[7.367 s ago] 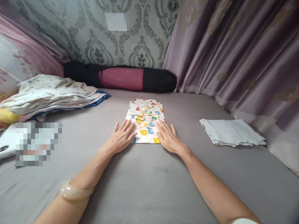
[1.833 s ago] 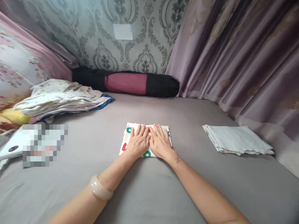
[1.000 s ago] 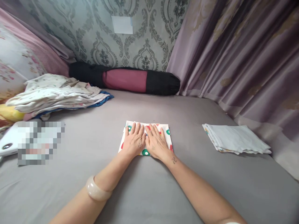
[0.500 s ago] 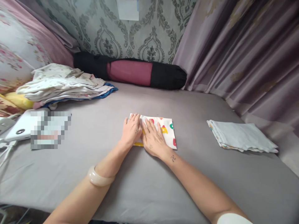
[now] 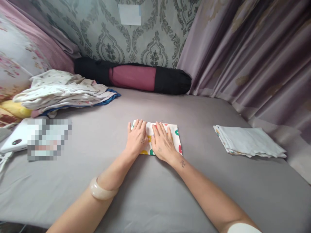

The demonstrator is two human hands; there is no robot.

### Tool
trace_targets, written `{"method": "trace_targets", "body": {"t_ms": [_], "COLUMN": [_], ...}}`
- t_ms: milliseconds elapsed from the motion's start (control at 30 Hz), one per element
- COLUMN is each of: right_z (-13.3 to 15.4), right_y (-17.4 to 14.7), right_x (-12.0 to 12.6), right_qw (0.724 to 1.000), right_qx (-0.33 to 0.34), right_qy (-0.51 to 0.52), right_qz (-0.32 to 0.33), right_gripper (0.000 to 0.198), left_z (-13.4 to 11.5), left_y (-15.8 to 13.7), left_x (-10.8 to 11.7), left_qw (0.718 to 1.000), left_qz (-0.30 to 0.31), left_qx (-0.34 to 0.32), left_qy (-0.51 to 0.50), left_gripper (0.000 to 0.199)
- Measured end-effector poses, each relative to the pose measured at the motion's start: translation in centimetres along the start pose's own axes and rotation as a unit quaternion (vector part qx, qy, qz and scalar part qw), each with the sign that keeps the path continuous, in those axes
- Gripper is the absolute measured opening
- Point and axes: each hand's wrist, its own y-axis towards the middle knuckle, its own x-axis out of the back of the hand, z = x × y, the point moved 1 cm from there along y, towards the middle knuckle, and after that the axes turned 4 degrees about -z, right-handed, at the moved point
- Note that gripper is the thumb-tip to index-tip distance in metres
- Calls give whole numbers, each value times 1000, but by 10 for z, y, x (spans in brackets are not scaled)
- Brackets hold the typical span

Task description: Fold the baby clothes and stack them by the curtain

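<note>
A folded white cloth (image 5: 178, 137) printed with red, yellow and green shapes lies flat in front of me. My left hand (image 5: 137, 136) rests palm down on its left part, fingers stretched out. On the middle and right of the same cloth lies my right hand (image 5: 162, 140), also flat with its fingers extended. A small gap separates the two hands, and the print shows through it. Much of the cloth is covered by the hands. Neither hand grips anything.
Another folded pale cloth (image 5: 250, 140) lies at the right on the grey sheet (image 5: 155, 194). Crumpled clothes (image 5: 65, 90) are heaped at the left, near a white device (image 5: 21, 136) with cables. A black and maroon roll bag (image 5: 132, 77) lies along the wall.
My right hand has slid slightly right across the cloth, widening the gap between the hands. The left hand stays on the left part. The camera view has shifted slightly.
</note>
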Motion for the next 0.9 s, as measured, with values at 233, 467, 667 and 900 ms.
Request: {"method": "trace_targets", "body": {"t_ms": [233, 467, 667, 900], "right_z": [-10, -9, -14, -22], "right_y": [-2, 0, 1, 0], "right_x": [-6, -7, -2, -8], "right_qw": [1000, 999, 999, 998], "right_qx": [-2, -8, -30, -51], "right_qy": [-22, -15, -25, -35], "right_qz": [21, 30, -11, 7], "right_gripper": [57, 57, 55, 57], "left_z": [-8, -9, -7, -2], "left_y": [-7, -6, -5, -6], "left_x": [-8, -7, -6, -14], "left_qw": [994, 993, 997, 997], "left_qz": [75, 85, 11, 38], "left_qx": [-69, -67, -63, -47], "left_qy": [44, 52, 45, 57], "left_gripper": [49, 50, 50, 55]}}
